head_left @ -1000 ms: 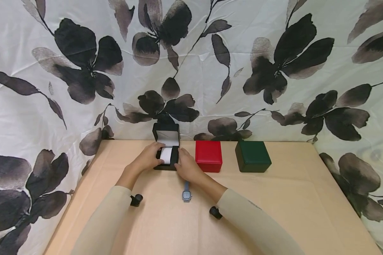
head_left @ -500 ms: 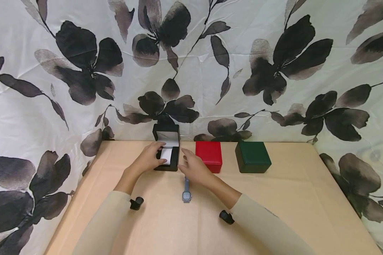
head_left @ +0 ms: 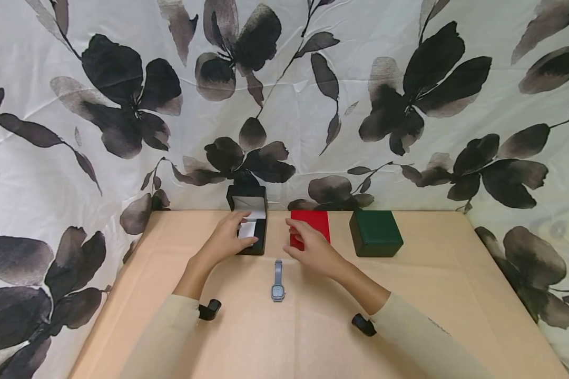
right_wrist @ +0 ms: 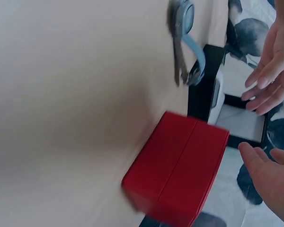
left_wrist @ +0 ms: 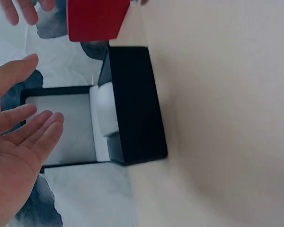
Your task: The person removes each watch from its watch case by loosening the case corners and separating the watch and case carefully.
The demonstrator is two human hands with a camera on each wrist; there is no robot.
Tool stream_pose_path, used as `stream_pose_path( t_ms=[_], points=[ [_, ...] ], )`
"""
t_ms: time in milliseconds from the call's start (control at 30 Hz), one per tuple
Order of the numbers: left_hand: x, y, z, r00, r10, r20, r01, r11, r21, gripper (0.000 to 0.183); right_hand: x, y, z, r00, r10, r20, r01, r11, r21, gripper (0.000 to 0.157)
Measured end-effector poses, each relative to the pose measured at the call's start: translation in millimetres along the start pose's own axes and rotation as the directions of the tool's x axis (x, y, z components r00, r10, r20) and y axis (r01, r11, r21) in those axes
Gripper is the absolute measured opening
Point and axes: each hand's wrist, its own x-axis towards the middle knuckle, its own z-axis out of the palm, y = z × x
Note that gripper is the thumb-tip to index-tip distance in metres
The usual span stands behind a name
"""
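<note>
An opened black watch box (head_left: pixel 261 239) stands on the table with its lid tilted back, showing a pale lining and a white cushion (left_wrist: pixel 107 109). My left hand (head_left: pixel 224 241) hovers at its left side, fingers loosely spread and holding nothing; it overlaps part of the box in the head view. My right hand (head_left: pixel 316 251) is in front of the closed red box (head_left: pixel 315 220), thumb and fingers apart with nothing between them, covering part of it. A watch with a blue-grey strap (head_left: pixel 278 284) lies on the table between my forearms, in front of the boxes.
To the right of the red box sits a closed dark green box (head_left: pixel 376 234). Behind the pale wooden table (head_left: pixel 431 305) hangs a white cloth (head_left: pixel 322 173) with a dark floral print. Each wrist wears a small black camera (head_left: pixel 363 325).
My right hand has left the black box and moved right to the red box, uncovering the watch strap. My left hand has lifted slightly from the black box's side.
</note>
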Motion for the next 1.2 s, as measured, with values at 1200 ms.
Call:
stream_pose_path(
  t_ms=[1200],
  points=[
    [17.3, 30.0, 82.6, 0.98, -0.023, 0.2, 0.036, 0.997, -0.063, 0.092, 15.1, 90.5, -62.0, 0.997, -0.002, 0.082, 0.026, 0.956, -0.293, 0.108]
  ],
)
